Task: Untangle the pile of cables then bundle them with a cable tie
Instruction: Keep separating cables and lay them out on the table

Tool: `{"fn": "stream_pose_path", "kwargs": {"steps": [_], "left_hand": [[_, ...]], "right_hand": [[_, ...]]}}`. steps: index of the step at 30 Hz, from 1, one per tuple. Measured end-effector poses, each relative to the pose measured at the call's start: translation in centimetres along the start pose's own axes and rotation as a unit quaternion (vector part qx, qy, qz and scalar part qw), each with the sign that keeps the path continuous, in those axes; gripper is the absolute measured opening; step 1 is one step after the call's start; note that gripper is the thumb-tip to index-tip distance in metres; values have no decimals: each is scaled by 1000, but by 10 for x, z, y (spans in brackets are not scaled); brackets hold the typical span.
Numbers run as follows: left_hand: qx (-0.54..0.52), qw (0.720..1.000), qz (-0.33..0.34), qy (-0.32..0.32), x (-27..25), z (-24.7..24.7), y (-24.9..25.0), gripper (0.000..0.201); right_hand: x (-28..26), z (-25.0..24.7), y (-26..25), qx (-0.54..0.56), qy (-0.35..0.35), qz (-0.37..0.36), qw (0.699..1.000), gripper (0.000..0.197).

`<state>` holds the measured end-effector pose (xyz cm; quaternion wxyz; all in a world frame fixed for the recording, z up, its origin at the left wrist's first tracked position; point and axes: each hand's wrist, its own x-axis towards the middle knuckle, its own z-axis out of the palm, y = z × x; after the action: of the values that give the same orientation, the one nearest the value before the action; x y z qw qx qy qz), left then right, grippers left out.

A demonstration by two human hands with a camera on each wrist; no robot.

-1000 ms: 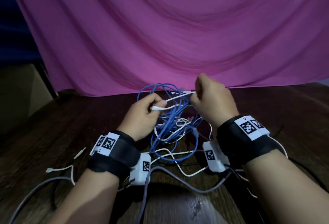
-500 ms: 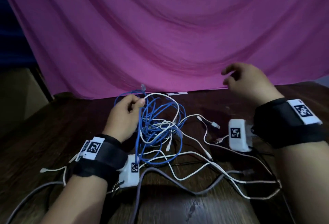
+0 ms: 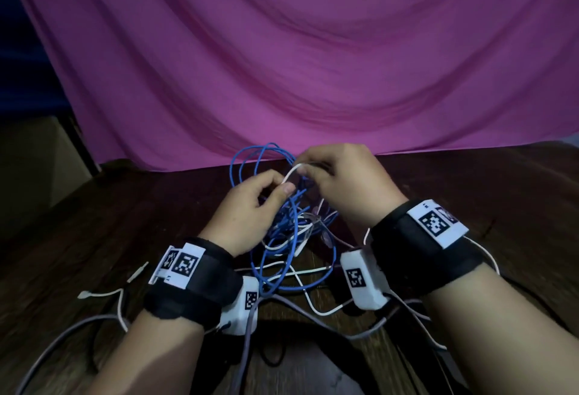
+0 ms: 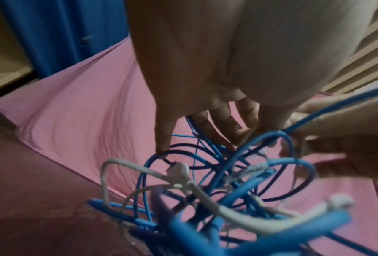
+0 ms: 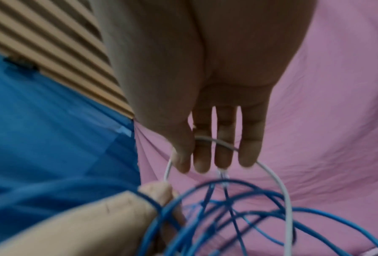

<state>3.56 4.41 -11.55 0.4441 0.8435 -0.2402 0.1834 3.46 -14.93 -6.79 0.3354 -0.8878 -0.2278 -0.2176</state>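
The right hand (image 3: 347, 187) has swung back to the blue cable (image 3: 282, 238) tangle; both it and the left hand (image 3: 247, 209) pinch one white cable (image 3: 289, 173) above the worktop (image 3: 94, 238).

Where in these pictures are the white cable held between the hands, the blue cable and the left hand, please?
white cable (image 3: 289, 174): head view, on the short arc spanning both hands' fingertips.
blue cable (image 3: 250, 159): head view, on a raised loop above the left hand.
left hand (image 3: 247, 209): head view, on its back.
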Motion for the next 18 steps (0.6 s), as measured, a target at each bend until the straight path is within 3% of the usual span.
{"fn": "stream_pose_path", "kwargs": {"steps": [5, 8, 11, 13, 14, 16, 18], "left_hand": [[24, 999, 7, 22, 3, 0, -8, 13], [33, 997, -61, 30, 2, -5, -19, 9], [-32, 994, -104, 27, 0, -13, -17, 24], [-126, 988, -90, -24, 0, -17, -9, 38], [-122, 987, -81, -69, -1, -16, -4, 46], [-46, 979, -97, -172, -3, -6, 2, 64], [33, 965, -120, -232, -5, 8, -1, 62]], "right_hand": [[4, -21, -10, 27, 114, -30, 993, 13], [6, -38, -25, 75, 193, -53, 977, 10], [4, -63, -24, 111, 266, -47, 956, 11], [4, -74, -21, 119, 276, -31, 953, 11], [4, -76, -21, 126, 270, -22, 954, 10], [3, -73, -24, 138, 244, -7, 960, 9], [2, -66, -29, 129, 216, -12, 968, 10]]}}
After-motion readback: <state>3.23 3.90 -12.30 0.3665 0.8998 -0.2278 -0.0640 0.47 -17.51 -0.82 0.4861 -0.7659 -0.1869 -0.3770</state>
